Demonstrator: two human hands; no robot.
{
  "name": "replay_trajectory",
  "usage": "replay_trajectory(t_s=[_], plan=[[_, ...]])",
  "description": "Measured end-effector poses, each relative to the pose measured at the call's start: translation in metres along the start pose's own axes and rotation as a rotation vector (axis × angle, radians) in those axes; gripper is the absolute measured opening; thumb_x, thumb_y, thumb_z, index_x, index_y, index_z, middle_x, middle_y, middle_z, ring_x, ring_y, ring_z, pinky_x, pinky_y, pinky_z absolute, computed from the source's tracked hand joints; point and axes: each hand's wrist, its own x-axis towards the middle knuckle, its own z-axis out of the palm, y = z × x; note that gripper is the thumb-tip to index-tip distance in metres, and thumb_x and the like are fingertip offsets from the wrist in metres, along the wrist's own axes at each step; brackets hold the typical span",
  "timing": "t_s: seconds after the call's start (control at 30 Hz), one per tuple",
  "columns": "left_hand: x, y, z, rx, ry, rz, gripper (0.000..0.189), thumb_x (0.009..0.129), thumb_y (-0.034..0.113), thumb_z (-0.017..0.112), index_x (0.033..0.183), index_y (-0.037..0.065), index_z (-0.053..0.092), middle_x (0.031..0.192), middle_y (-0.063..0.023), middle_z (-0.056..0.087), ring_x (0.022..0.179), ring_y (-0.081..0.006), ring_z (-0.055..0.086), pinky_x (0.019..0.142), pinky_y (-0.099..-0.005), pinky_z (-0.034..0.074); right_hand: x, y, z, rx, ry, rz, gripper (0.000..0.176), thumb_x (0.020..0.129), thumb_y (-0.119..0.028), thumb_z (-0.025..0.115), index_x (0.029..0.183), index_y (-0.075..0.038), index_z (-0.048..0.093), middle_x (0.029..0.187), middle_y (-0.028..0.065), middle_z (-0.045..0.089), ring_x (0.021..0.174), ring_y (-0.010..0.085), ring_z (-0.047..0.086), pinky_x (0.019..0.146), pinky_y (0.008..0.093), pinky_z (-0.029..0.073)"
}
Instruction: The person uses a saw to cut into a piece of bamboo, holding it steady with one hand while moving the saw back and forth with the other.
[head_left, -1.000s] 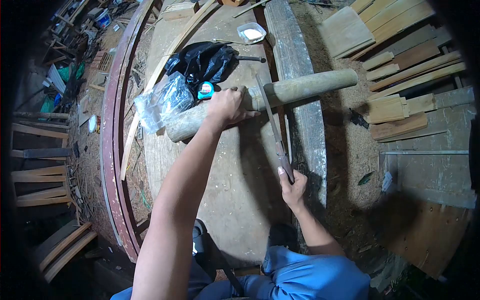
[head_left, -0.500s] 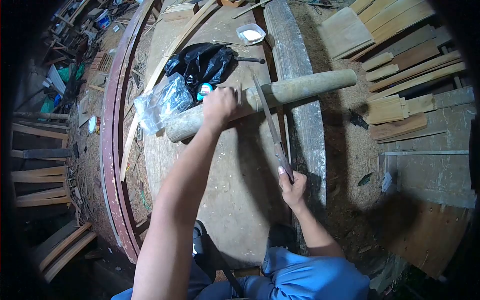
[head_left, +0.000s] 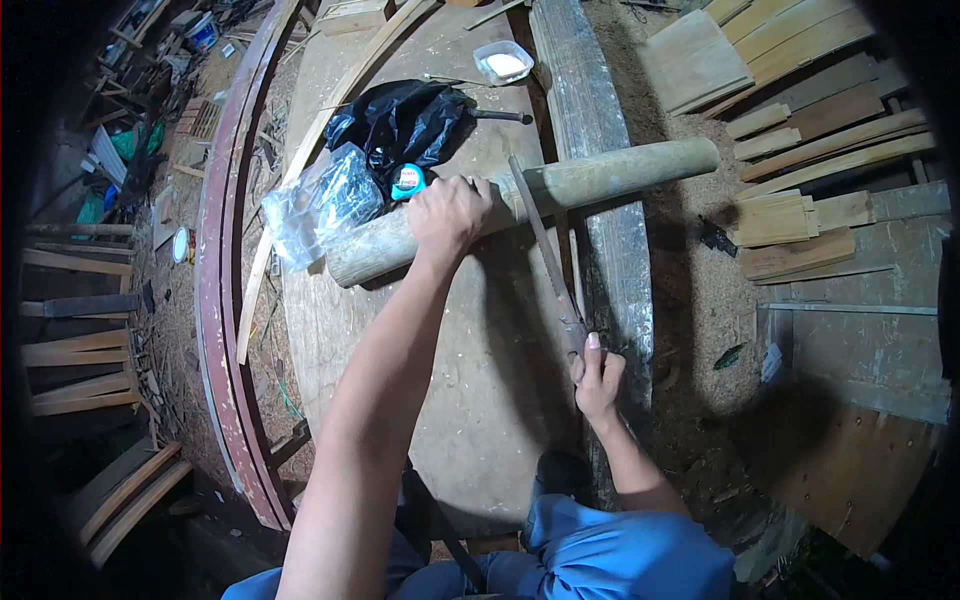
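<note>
A thick, greenish-grey bamboo pole [head_left: 625, 170] lies across the wooden bench board [head_left: 450, 400], its right end jutting past the board. My left hand [head_left: 449, 215] is closed over the pole from above, left of its middle. In my right hand [head_left: 598, 380] is the handle of a handsaw [head_left: 545, 245], seen nearly edge-on. The blade rests across the pole just right of my left hand, its tip on the far side. Whether the teeth have cut in cannot be made out. Beside my left hand sits a turquoise tape measure [head_left: 407, 181].
Behind the pole lie a black plastic bag [head_left: 400, 125], a clear plastic bag [head_left: 325, 210] and a small tub of white stuff [head_left: 503, 63]. A weathered beam [head_left: 615, 270] runs along the right. Cut boards [head_left: 790, 220] are stacked beyond it, and a reddish curved beam [head_left: 225, 250] stands left.
My right hand and the saw have shifted slightly to the right and toward me, and my thumb is more upright. My left hand stays on the pole.
</note>
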Motion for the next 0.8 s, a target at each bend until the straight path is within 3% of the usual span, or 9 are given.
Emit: replay_trajectory(t_s=[0.1,0.13,0.23,0.37,0.43,0.47,0.57,0.63,0.8], plan=[[-0.002,0.003,-0.008,-0.021,-0.054,0.009,0.056,0.095,0.047,0.053,0.082,-0.001,0.079,0.082,-0.0278,0.073,0.077,-0.0454,0.074,0.075,-0.0508,0.061,0.007,0.016,0.012,-0.066,0.016,-0.064,0.069,0.11,-0.041,0.052,0.051,-0.005,0.047,0.047,0.0009,0.047,0.044,0.013,0.048,0.047,0.0332,0.032],[-0.004,0.003,-0.008,-0.02,-0.058,0.002,0.056,0.095,0.047,0.053,0.082,-0.001,0.079,0.082,-0.0278,0.073,0.077,-0.0454,0.074,0.075,-0.0508,0.061,0.013,-0.014,0.026,-0.02,0.052,0.003,0.07,0.11,-0.043,0.051,0.053,-0.002,0.05,0.047,0.0047,0.049,0.044,0.017,0.051,0.048,0.0374,0.035],[-0.005,0.001,-0.008,0.013,-0.071,0.035,0.056,0.095,0.048,0.053,0.084,-0.001,0.079,0.082,-0.0277,0.073,0.08,-0.0461,0.074,0.077,-0.0503,0.061,0.052,-0.008,0.034,-0.267,0.058,-0.079,0.07,0.11,-0.044,0.05,0.056,0.001,0.05,0.046,0.0069,0.046,0.045,0.0196,0.05,0.049,0.0413,0.034],[0.009,-0.001,-0.004,0.003,-0.094,-0.026,0.057,0.094,0.048,0.054,0.085,-0.002,0.079,0.082,-0.0278,0.073,0.081,-0.0464,0.074,0.077,-0.0503,0.061,0.035,-0.023,0.024,-0.214,-0.022,-0.045,0.067,0.11,-0.04,0.051,0.056,0.0,0.052,0.047,0.0064,0.048,0.045,0.0175,0.052,0.048,0.039,0.036],[0.01,-0.001,-0.002,0.003,-0.09,-0.023,0.057,0.094,0.048,0.054,0.084,-0.002,0.079,0.082,-0.0278,0.073,0.08,-0.0462,0.074,0.077,-0.0501,0.061,0.004,0.001,0.01,-0.065,-0.008,-0.032,0.066,0.109,-0.037,0.052,0.055,-0.001,0.052,0.047,0.0044,0.049,0.045,0.0155,0.051,0.047,0.0373,0.036],[0.007,0.0,-0.002,0.003,-0.074,-0.016,0.057,0.094,0.049,0.054,0.084,-0.002,0.079,0.081,-0.0277,0.073,0.079,-0.046,0.074,0.077,-0.05,0.061,-0.006,0.004,0.003,-0.14,0.031,-0.011,0.066,0.11,-0.036,0.051,0.053,-0.002,0.05,0.046,0.0014,0.048,0.044,0.014,0.05,0.046,0.0362,0.034],[0.004,0.0,-0.006,-0.006,-0.073,-0.012,0.057,0.094,0.049,0.055,0.083,-0.002,0.078,0.08,-0.0274,0.073,0.078,-0.0455,0.075,0.076,-0.0497,0.061,0.009,-0.01,0.012,-0.109,0.051,-0.083,0.067,0.112,-0.036,0.049,0.052,-0.007,0.042,0.048,-0.003,0.044,0.044,0.0087,0.042,0.046,0.0302,0.03],[0.002,0.002,-0.008,-0.026,-0.083,-0.021,0.057,0.093,0.049,0.055,0.083,-0.002,0.078,0.08,-0.0272,0.073,0.077,-0.0453,0.075,0.076,-0.0495,0.061,0.04,-0.024,0.034,-0.28,0.027,-0.168,0.071,0.111,-0.045,0.048,0.051,-0.008,0.043,0.046,-0.0056,0.041,0.042,0.009,0.039,0.043,0.0321,0.026],[0.006,0.001,-0.005,0.026,-0.071,-0.014,0.055,0.094,0.047,0.055,0.082,-0.001,0.079,0.079,-0.0269,0.073,0.077,-0.0438,0.075,0.075,-0.0488,0.061,0.067,-0.02,0.055,-0.251,0.054,-0.113,0.073,0.111,-0.05,0.046,0.052,-0.007,0.043,0.047,-0.0041,0.042,0.042,0.0091,0.04,0.044,0.032,0.026]])
